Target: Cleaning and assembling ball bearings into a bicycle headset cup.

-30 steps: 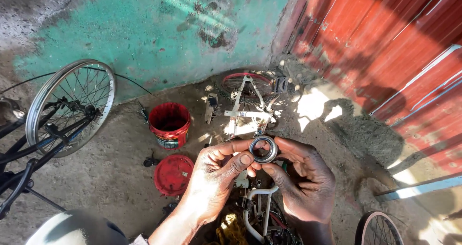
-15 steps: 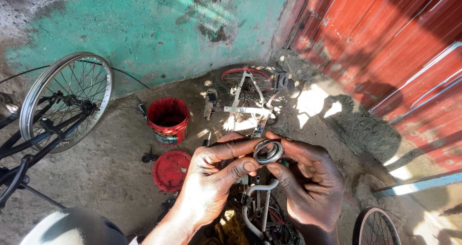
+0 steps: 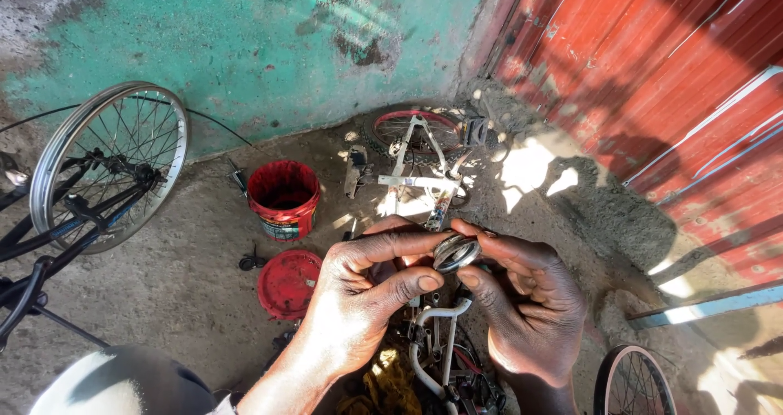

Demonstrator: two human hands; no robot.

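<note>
While both hands meet, I see left hand (image 3: 359, 301) and right hand (image 3: 522, 301) fingers gripping a metal ring (image 3: 455, 253); red bucket (image 3: 283, 199) at ten o'clock.

Your left hand (image 3: 363, 289) and right hand (image 3: 522, 301) meet at a small metal ring (image 3: 455, 253), pinched between the fingertips of both, tilted on edge. Below your hands stands a bicycle frame with a pale curved tube (image 3: 432, 337). On the concrete floor (image 3: 179, 284) sits a red bucket (image 3: 283, 198), its red lid (image 3: 287, 283) lying just beside it. A spoked wheel (image 3: 110, 166) stands at your left, near the green wall (image 3: 269, 48). A red corrugated wall (image 3: 669, 81) runs along your right.
</note>
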